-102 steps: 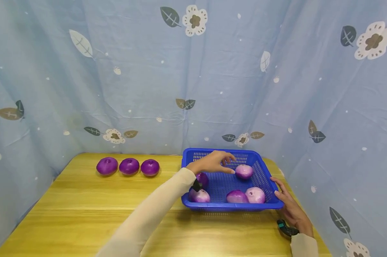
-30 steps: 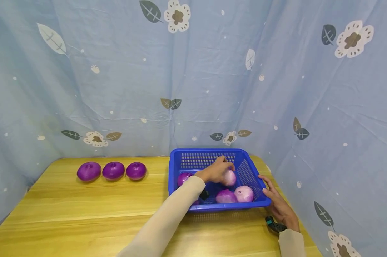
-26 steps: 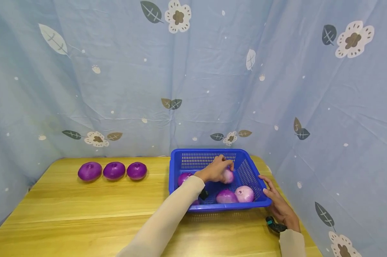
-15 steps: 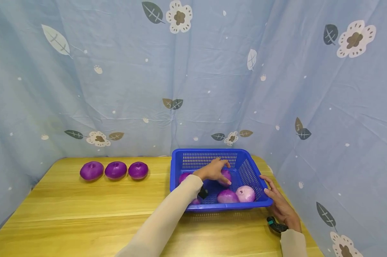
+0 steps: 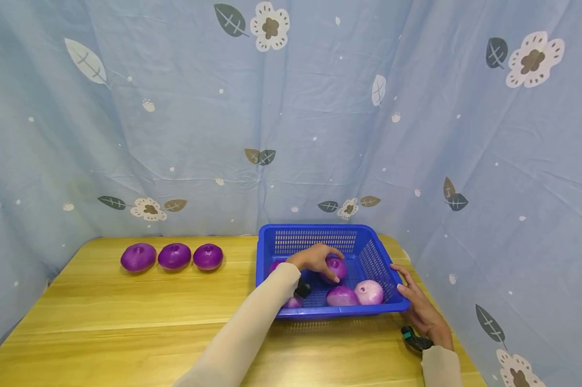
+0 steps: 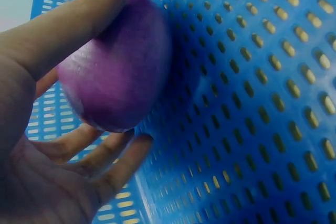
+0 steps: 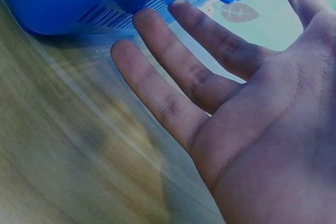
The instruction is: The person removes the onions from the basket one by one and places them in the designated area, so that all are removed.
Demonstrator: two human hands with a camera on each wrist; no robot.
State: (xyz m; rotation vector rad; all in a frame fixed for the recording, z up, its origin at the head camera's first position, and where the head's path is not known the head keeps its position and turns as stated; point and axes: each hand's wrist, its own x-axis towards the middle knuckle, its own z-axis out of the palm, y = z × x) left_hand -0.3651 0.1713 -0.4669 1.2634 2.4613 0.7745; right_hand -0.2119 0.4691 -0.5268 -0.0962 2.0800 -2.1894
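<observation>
L hand (image 5: 316, 257) grips purple onion (image 5: 338, 269) mid blue basket (image 5: 329, 310). R hand (image 5: 425, 312), fingers straight, touches basket's rim, abt 3 o'clock. 2 onions (image 5: 341, 295) nearby, 4 & 6 o'clock; 3 onions (image 5: 174, 256) on bench (image 5: 126, 317), 9 o'clock.

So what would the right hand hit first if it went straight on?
Likely the blue basket: the right hand points at its outer side, close by or touching the rim; depth is unclear.
</observation>
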